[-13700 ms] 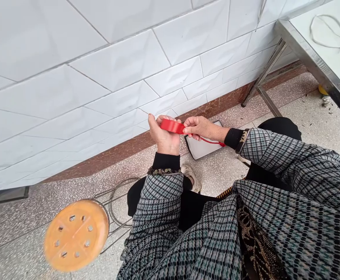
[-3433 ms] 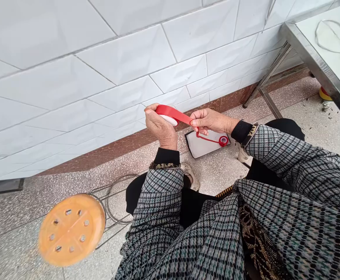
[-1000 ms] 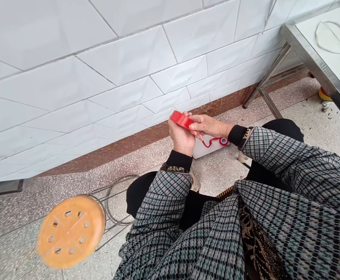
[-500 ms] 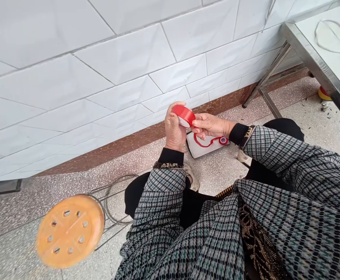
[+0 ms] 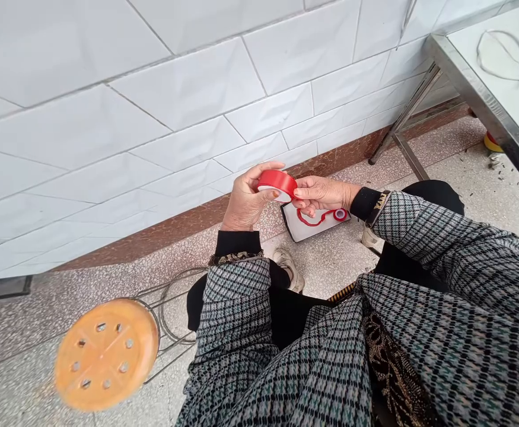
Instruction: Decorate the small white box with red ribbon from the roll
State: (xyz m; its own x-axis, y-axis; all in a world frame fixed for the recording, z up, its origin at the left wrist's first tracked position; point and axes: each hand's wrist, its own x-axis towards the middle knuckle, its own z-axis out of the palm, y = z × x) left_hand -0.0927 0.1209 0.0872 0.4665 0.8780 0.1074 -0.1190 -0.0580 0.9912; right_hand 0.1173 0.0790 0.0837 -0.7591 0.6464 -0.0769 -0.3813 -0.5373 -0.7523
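Note:
A roll of red ribbon with a white core is held up in front of the tiled wall. My left hand grips it from the left, thumb below and fingers over the top. At the roll's right side my right hand pinches its edge, with the thumb on the red band. Beneath my right hand, a white board with a dark edge lies on the floor. On it rest a small red roll and a curved strip of red ribbon.
An orange round stool with metal legs lies at the lower left. A steel-edged table bearing a loose white cord stands at the right. Under it is a yellow and red object. The tiled wall rises ahead.
My left hand has shifted left and tilted, its wrist lower to the left, still around the roll. The roll has turned to lie flatter. My right hand has barely moved.

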